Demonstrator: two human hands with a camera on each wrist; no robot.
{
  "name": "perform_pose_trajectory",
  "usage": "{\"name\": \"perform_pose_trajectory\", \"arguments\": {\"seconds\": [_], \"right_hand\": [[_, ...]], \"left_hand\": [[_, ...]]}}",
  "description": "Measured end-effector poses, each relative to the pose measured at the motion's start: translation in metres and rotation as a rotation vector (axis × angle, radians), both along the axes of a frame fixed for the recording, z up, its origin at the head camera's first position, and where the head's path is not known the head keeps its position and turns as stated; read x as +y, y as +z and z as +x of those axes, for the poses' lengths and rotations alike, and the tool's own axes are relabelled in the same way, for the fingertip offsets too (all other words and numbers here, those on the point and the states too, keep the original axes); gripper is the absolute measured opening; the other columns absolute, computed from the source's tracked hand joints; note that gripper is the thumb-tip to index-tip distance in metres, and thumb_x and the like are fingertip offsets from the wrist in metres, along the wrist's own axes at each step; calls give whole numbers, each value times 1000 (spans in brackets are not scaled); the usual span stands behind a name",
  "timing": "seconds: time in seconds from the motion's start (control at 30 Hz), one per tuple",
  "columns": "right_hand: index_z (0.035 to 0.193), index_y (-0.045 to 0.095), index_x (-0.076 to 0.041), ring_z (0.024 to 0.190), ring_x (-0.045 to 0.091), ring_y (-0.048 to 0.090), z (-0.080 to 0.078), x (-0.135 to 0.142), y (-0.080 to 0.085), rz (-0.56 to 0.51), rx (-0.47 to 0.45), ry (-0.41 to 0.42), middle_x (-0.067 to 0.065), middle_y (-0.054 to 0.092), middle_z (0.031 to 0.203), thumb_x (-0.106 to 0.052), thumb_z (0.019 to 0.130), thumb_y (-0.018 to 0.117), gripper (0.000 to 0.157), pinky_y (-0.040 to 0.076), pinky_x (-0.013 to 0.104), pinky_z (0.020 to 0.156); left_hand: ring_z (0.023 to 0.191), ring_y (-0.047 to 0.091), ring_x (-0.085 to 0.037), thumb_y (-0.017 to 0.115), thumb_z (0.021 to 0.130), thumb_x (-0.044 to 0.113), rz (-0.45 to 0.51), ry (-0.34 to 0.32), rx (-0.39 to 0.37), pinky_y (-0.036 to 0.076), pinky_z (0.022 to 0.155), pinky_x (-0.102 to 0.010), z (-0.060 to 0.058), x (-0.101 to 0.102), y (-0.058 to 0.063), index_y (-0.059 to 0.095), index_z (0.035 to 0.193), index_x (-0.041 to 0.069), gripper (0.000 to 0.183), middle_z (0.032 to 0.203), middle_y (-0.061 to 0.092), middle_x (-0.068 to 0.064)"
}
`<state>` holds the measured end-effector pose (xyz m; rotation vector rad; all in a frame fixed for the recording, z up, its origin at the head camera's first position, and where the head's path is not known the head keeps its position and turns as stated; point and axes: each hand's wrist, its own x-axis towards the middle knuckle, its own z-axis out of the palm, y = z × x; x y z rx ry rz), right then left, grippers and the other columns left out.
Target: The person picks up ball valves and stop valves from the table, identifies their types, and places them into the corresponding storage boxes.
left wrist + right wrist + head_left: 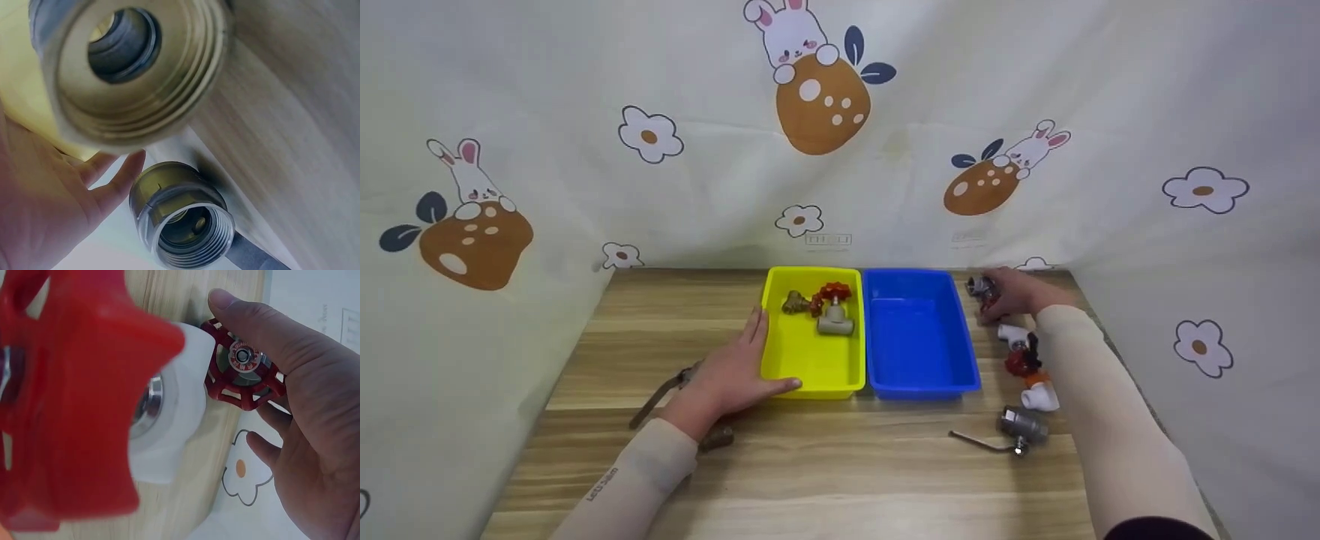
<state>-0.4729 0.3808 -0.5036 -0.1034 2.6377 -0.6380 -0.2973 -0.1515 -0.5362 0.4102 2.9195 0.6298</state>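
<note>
The hands are well apart. Right of the blue tray [915, 337], near its far corner, the right hand [1020, 291] is at a red-wheeled valve [245, 363], thumb at the wheel; whether it grips, I cannot tell. Left of the blue tray, the left hand [735, 375] rests against the yellow tray [799, 360], fingers straight. A steel valve [1023, 425] lies off the blue tray's near right corner.

Dark lettering [602, 485] on the left sleeve [641, 476] is too blurred to read surely. Boxed letters [829, 240] on the printed backdrop [712, 195] are likewise unclear. The red handwheel's [227, 376] round hub label [251, 360] carries illegible tiny print.
</note>
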Motion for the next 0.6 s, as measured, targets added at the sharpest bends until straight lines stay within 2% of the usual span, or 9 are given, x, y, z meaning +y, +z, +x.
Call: {"name": "perform_pose_trajectory", "arguments": {"seconds": [0.1,0.2,0.3,0.37,0.47,0.53,0.6], "right_hand": [[155,51,-15,127,42,58,-2,-3,-2,6,-10,-2,21,60,146,-31,88,97,83,50,66,112],[142,56,-8,114,40,65,-3,-6,-2,25,-29,-12,21,67,131,-34,88,97,72,57,59,103],[149,53,-7,122,43,62,-1,-9,-1,78,-37,-8,23,62,141,-39,89,95,80,56,64,105],[161,45,-9,133,47,56,0,-11,1,101,-52,-14,26,53,155,-41,90,93,91,51,72,109],[171,35,-14,143,50,48,2,-15,4,124,-67,-19,26,42,167,-39,91,91,101,43,78,113],[173,32,-14,146,50,45,3,-18,6,133,-61,-13,27,39,170,-37,92,91,104,40,78,116],[172,34,-11,144,49,47,5,-20,8,155,-29,28,28,43,167,-36,91,90,101,41,75,117]], "left_hand": [[157,40,-49,66,88,88,-2,4,-1,45,118,-66,1,0,0,5,178,7,136,185,-1,-14],[158,38,-49,65,88,89,-2,0,-5,45,118,-67,0,0,0,4,178,7,136,185,-2,-14],[158,38,-49,65,88,89,-3,-2,-11,45,118,-68,1,0,0,3,178,7,136,185,-3,-14],[158,39,-49,65,88,89,2,1,-15,45,118,-68,1,0,1,3,178,8,135,185,-3,-14],[158,39,-49,65,88,89,8,8,-17,45,118,-68,0,-1,1,4,178,8,136,185,-3,-13],[158,39,-49,65,87,89,8,11,-16,44,118,-68,0,0,1,4,178,9,136,185,-3,-13],[158,38,-49,65,87,90,7,9,-19,44,118,-68,-1,0,0,2,178,9,136,185,-3,-13]]}}
